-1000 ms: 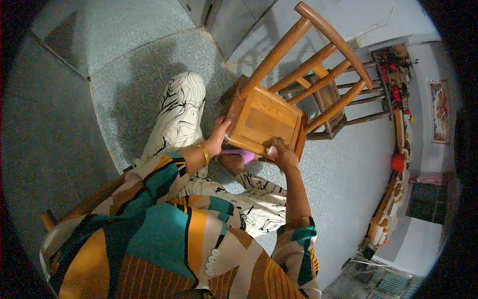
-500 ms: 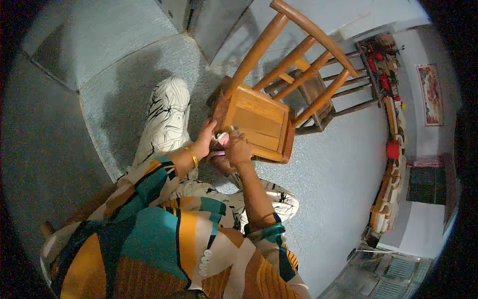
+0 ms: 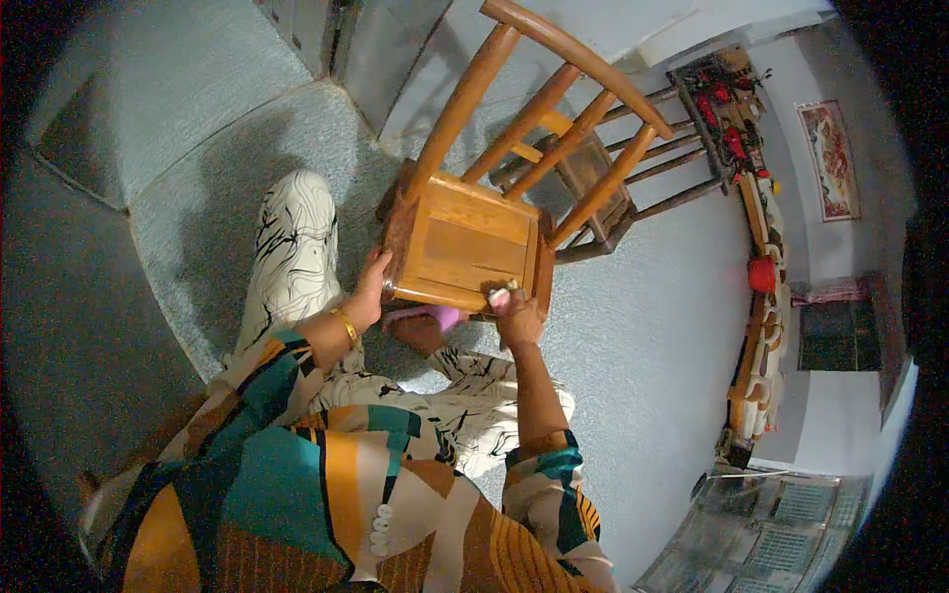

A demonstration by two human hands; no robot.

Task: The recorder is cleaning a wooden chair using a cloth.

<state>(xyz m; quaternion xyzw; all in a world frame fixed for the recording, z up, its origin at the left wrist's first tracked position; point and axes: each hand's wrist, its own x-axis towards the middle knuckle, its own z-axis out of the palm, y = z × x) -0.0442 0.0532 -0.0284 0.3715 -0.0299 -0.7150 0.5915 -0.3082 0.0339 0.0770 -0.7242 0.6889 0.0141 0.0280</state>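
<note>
In front of me stands a wooden chair [image 3: 474, 242], its panelled seat toward me and its slatted back on the far side. My left hand [image 3: 368, 289] grips the near left corner of the seat, thumb along the edge. Bunched in my right hand [image 3: 521, 321] is a small white and pink cloth [image 3: 501, 296], pressed on the seat's near right edge. The fingers are closed round it and partly hide it. Below the seat's near edge, my foot shows in a pink slipper [image 3: 443, 318].
A second, darker chair [image 3: 593, 183] stands just behind the first. Along the right wall runs a long wooden seat with pale cushions [image 3: 761, 395], with a red container [image 3: 761, 275] beside it. Red items [image 3: 732, 138] lie at the far right. A wall [image 3: 405, 59] rises behind the chair.
My right hand has slid the cloth rightward along the seat's near edge, away from my left hand. My left hand stays at the left corner. The whole view has shifted slightly.
</note>
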